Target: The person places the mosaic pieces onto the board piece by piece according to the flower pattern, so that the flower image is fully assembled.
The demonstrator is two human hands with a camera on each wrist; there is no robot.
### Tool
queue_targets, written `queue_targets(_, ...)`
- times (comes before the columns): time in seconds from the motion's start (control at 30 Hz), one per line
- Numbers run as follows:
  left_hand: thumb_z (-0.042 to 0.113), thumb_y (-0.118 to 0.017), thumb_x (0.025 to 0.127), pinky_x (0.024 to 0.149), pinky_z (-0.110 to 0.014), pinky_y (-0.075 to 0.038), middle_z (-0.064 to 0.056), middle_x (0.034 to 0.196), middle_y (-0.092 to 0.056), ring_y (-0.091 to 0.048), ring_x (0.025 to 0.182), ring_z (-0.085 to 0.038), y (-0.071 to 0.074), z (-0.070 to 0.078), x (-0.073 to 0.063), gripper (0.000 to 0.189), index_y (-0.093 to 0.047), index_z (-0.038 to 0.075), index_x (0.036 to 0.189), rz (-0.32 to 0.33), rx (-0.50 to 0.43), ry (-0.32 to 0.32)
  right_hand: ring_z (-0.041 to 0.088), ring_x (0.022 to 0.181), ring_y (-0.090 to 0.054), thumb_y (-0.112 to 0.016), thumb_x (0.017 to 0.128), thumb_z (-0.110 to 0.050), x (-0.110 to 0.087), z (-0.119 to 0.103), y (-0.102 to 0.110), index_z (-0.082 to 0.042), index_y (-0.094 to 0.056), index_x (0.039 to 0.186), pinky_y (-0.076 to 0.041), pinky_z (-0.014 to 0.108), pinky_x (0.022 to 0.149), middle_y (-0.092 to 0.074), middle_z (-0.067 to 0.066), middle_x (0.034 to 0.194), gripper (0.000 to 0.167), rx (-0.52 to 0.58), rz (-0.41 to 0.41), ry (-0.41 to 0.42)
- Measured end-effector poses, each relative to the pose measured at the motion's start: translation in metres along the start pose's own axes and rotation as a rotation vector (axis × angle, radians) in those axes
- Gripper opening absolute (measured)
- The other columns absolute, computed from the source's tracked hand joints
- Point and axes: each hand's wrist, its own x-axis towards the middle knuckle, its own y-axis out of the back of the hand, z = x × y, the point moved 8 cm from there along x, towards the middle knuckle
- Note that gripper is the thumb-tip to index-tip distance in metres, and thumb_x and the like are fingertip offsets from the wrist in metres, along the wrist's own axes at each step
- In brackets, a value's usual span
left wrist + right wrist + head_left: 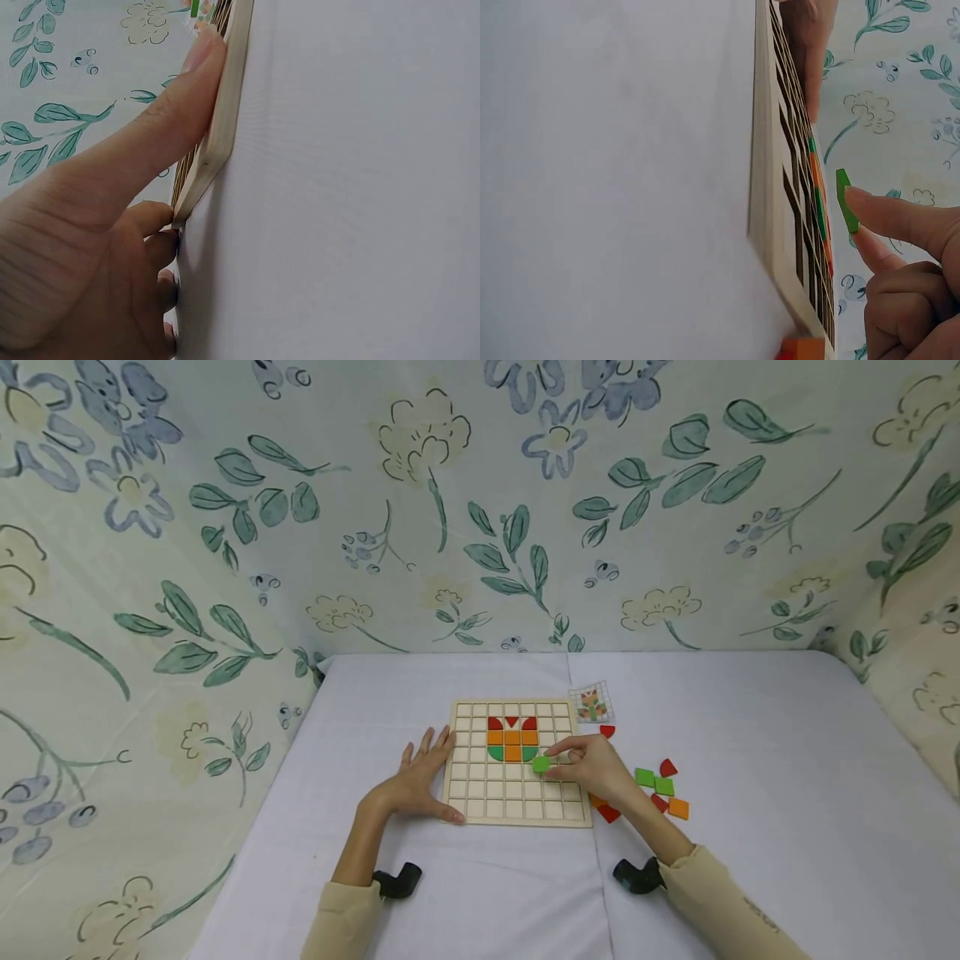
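Observation:
A light wooden grid board (495, 794) lies on the white cloth, bearing a tulip-like pattern of red, orange and dark green tiles (512, 739) in its upper middle. Spread along the board's left edge is my left hand (417, 783), its thumb at the near left corner. In the left wrist view the straight thumb (161, 124) presses against the wooden rim. Between thumb and index finger my right hand (598, 768) pinches a light green square tile (541, 765). The right wrist view shows this tile edge-on, raised above the grid.
Behind the board's right corner lies a small pattern card (592, 702) with a flower picture. Loose green squares (654, 781), red pieces (668, 767) and an orange square (678, 808) lie right of the board. More orange and red pieces lie partly under the right forearm.

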Motion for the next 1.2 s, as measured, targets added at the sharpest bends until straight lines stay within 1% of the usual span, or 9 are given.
queue_targets(0.03, 0.049, -0.094, 0.069, 0.129, -0.062, 0.011, -0.007, 0.176, 0.006, 0.017, 0.162, -0.033, 0.0, 0.0, 0.0, 0.139, -0.003, 0.01, 0.167, 0.0, 0.0, 0.0, 0.011, 0.048, -0.026, -0.089, 0.081, -0.017, 0.002, -0.003, -0.005, -0.004, -0.079, 0.107, -0.024, 0.022, 0.047, -0.029, -0.004, 0.053, 0.031, -0.003, -0.005, 0.016)
queue_targets(0.17, 0.049, -0.095, 0.069, 0.129, -0.063, 0.011, -0.007, 0.176, 0.006, 0.016, 0.162, -0.034, 0.001, 0.0, 0.0, 0.14, -0.003, 0.01, 0.167, -0.002, 0.002, 0.002, 0.012, 0.048, -0.027, -0.09, 0.079, -0.015, 0.007, -0.009, -0.018, -0.005, -0.079, 0.102, -0.027, 0.023, 0.048, -0.031, -0.004, 0.052, 0.027, 0.003, -0.011, 0.019)
queue_targets(0.37, 0.048, -0.095, 0.069, 0.129, -0.063, 0.01, -0.008, 0.176, 0.005, 0.016, 0.162, -0.034, 0.002, 0.001, 0.0, 0.139, -0.004, 0.01, 0.167, 0.003, 0.004, 0.003, 0.011, 0.047, -0.028, -0.09, 0.077, -0.013, 0.012, -0.011, -0.029, -0.008, -0.08, 0.098, -0.023, 0.023, 0.046, -0.033, -0.005, 0.051, 0.025, 0.003, -0.021, -0.044)
queue_targets(0.53, 0.048, -0.095, 0.068, 0.129, -0.062, 0.01, -0.007, 0.176, 0.005, 0.016, 0.162, -0.034, 0.001, 0.0, 0.001, 0.139, -0.004, 0.01, 0.167, 0.0, 0.001, 0.008, 0.012, 0.047, -0.029, -0.092, 0.074, -0.013, 0.013, -0.01, -0.033, -0.009, -0.08, 0.097, -0.024, 0.023, 0.047, -0.034, -0.004, 0.051, 0.026, -0.007, -0.022, -0.078)
queue_targets(0.6, 0.048, -0.095, 0.068, 0.129, -0.062, 0.01, -0.007, 0.176, 0.005, 0.016, 0.162, -0.034, 0.001, 0.0, 0.001, 0.139, -0.005, 0.011, 0.167, 0.002, -0.004, 0.009, 0.012, 0.048, -0.028, -0.092, 0.075, -0.013, 0.013, -0.01, -0.033, -0.009, -0.08, 0.098, -0.023, 0.024, 0.047, -0.033, -0.004, 0.052, 0.026, -0.004, -0.024, -0.08)
queue_targets(0.73, 0.049, -0.095, 0.068, 0.13, -0.061, 0.011, -0.006, 0.176, 0.006, 0.016, 0.162, -0.033, 0.001, 0.0, 0.001, 0.14, -0.004, 0.012, 0.167, 0.003, -0.002, 0.012, 0.012, 0.049, -0.027, -0.09, 0.077, -0.014, 0.014, -0.009, -0.034, -0.009, -0.08, 0.098, -0.022, 0.023, 0.047, -0.032, -0.004, 0.053, 0.024, 0.001, -0.03, -0.074)
queue_targets(0.93, 0.049, -0.095, 0.068, 0.129, -0.062, 0.01, -0.007, 0.176, 0.005, 0.016, 0.162, -0.034, 0.001, 0.001, 0.001, 0.14, -0.004, 0.011, 0.167, 0.007, -0.001, 0.006, 0.012, 0.05, -0.027, -0.089, 0.079, -0.015, 0.015, -0.009, -0.035, -0.01, -0.081, 0.099, -0.022, 0.023, 0.048, -0.032, -0.004, 0.054, 0.022, 0.001, -0.036, -0.06)
queue_targets(1.2, 0.049, -0.095, 0.068, 0.129, -0.063, 0.009, -0.008, 0.176, 0.004, 0.015, 0.162, -0.034, 0.002, 0.0, 0.002, 0.14, -0.005, 0.01, 0.167, 0.01, 0.0, 0.008, 0.011, 0.05, -0.028, -0.089, 0.079, -0.013, 0.016, -0.014, -0.038, -0.009, -0.082, 0.096, -0.023, 0.022, 0.047, -0.035, -0.005, 0.053, 0.019, 0.011, -0.014, -0.035)
